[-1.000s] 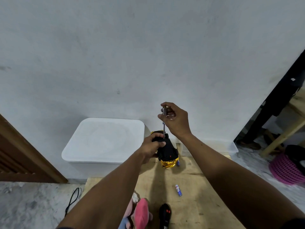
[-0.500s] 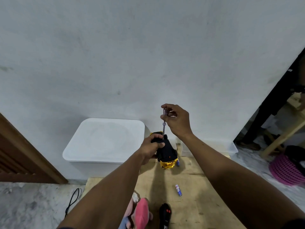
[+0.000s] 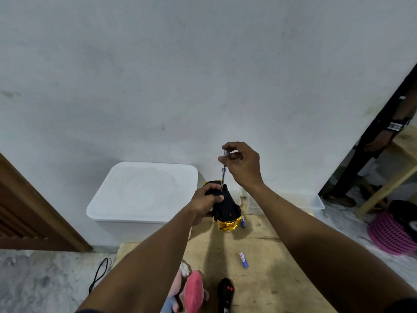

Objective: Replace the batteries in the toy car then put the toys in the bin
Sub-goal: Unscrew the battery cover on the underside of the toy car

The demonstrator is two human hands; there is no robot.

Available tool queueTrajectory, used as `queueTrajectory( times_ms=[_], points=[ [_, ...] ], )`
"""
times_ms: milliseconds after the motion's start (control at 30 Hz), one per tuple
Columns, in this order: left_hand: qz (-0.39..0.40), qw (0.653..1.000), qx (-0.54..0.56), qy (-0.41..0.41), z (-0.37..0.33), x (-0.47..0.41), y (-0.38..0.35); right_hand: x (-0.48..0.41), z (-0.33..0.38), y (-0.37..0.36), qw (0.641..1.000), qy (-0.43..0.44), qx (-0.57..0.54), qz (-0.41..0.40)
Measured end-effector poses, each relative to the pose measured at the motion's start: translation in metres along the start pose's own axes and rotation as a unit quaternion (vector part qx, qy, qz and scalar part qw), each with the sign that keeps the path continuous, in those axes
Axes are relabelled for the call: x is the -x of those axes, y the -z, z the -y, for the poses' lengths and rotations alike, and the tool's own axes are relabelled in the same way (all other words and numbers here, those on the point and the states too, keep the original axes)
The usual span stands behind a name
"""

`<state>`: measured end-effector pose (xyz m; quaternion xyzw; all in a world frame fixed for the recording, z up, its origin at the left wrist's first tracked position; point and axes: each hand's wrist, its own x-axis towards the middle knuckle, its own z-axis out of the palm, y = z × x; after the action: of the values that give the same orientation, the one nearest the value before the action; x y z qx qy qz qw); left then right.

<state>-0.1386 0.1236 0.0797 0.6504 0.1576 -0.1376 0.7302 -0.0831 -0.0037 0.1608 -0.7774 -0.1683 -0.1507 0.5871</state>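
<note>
White bin (image 3: 142,190), lid on, at 9 o'clock of the toy car (image 3: 226,208); wall close at 12. Little has changed — left hand (image 3: 203,205) still grips the car, upended on the wooden board (image 3: 266,285); right hand (image 3: 244,164) fingers pinch the screwdriver (image 3: 223,177), tip at the underside. Likely mid-screw. Battery (image 3: 244,260) at 5 o'clock, open board around.

The left hand (image 3: 204,205) gripped the black-and-gold toy car (image 3: 226,207), black side up. Directly above that grip, the right hand (image 3: 242,164) pinched the handle of a screwdriver (image 3: 223,176), whose shaft ran down to the car beside the left fingertips. Left of the grip stood the lidded white bin (image 3: 144,193). A battery (image 3: 243,221) lay just beside the car's gold end. A second battery (image 3: 244,260) lay on the wooden board (image 3: 282,267) nearer the person, with a black remote (image 3: 225,294) and a pink plush toy (image 3: 193,288) nearer still.
</note>
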Motion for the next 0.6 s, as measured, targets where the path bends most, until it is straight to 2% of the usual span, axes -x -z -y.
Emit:
queueTrajectory(
  times_ms=[133,600],
  points=[
    [0.0,1.0,0.0,-0.001,-0.001,0.0009,-0.0015,-0.0008,-0.0009,-0.0018,1.0,0.005,0.025,-0.01],
    [-0.003,1.0,-0.009,-0.005,-0.0037,0.0006,-0.002,0.002,-0.0015,-0.003,1.0,0.002,0.007,-0.013]
  ],
)
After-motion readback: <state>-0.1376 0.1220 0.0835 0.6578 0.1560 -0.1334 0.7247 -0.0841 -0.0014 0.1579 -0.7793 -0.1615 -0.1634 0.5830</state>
